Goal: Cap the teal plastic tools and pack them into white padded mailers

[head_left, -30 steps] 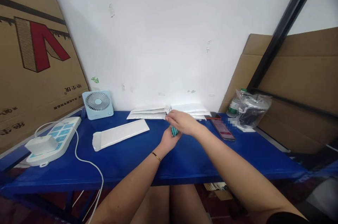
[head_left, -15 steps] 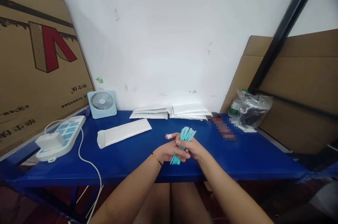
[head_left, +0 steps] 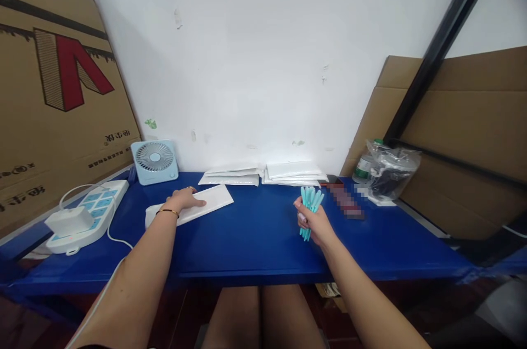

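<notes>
A bundle of several light-blue sticks (head_left: 309,199) stands upright in my right hand (head_left: 315,221), whose fingers are wrapped round its middle, above the blue table (head_left: 247,245). On the left, my left hand (head_left: 183,199) rests on a flat white padded envelope (head_left: 214,199), thumb stretched over its top face and the other fingers at its far edge. Whether it grips the envelope or only lies on it is hard to see. The envelope lies slantwise on the table.
Two stacks of white envelopes (head_left: 230,176) (head_left: 294,172) lie against the wall. A small blue fan (head_left: 155,162) and a power strip (head_left: 93,217) stand left, with a cable. At right are a bottle (head_left: 363,169), a plastic-wrapped item (head_left: 391,173) and cardboard (head_left: 465,157).
My hands have come apart. The left one moved left onto the white envelope, while the right one moved right with the bundle of sticks.
</notes>
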